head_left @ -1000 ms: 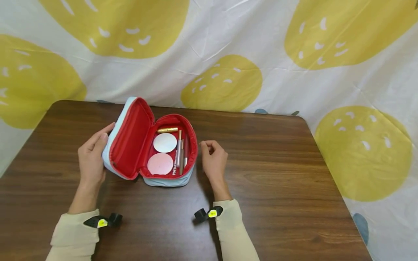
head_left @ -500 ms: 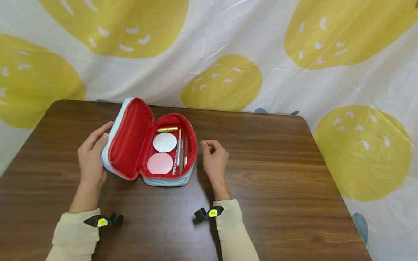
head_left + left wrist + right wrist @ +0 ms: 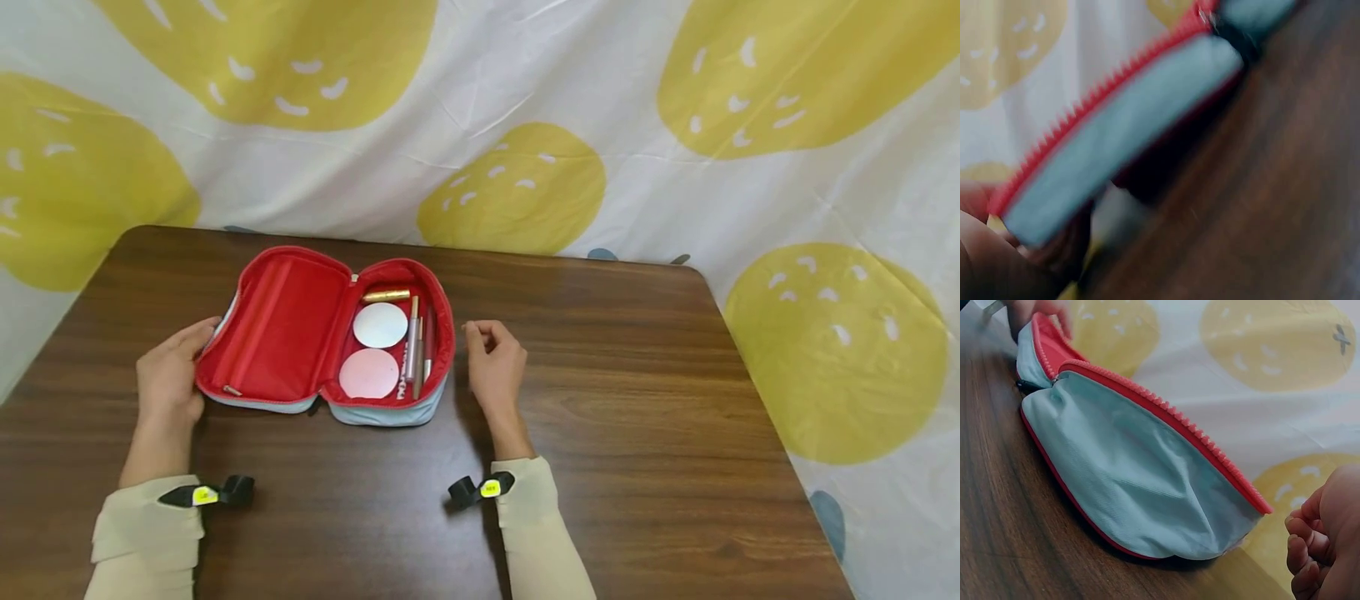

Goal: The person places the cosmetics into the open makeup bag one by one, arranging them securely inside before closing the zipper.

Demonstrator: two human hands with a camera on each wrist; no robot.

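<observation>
An unzipped makeup bag (image 3: 386,416), pale blue outside and red inside, lies on the table with its lid (image 3: 281,333) folded out to the left. At the lid's left edge my left hand (image 3: 168,375) grips the rim, and the left wrist view has the fingers around its corner. Inside the bag are a white round compact (image 3: 380,325), a pink round compact (image 3: 369,373), a gold tube (image 3: 386,296) and several slim makeup pencils or tubes (image 3: 413,342). My right hand (image 3: 497,367) sits just right of the bag, apart from it, fingers loosely curled around nothing visible.
The brown wooden table (image 3: 622,417) extends to both sides of the bag. Behind it hangs a white curtain (image 3: 637,200) with yellow fruit shapes, meeting the table's back edge. Each sleeve carries a small black wrist camera (image 3: 238,490).
My left hand has lowered the lid outward to the left, from steeply tilted to nearly flat, showing more of its red lining. The right hand has barely moved.
</observation>
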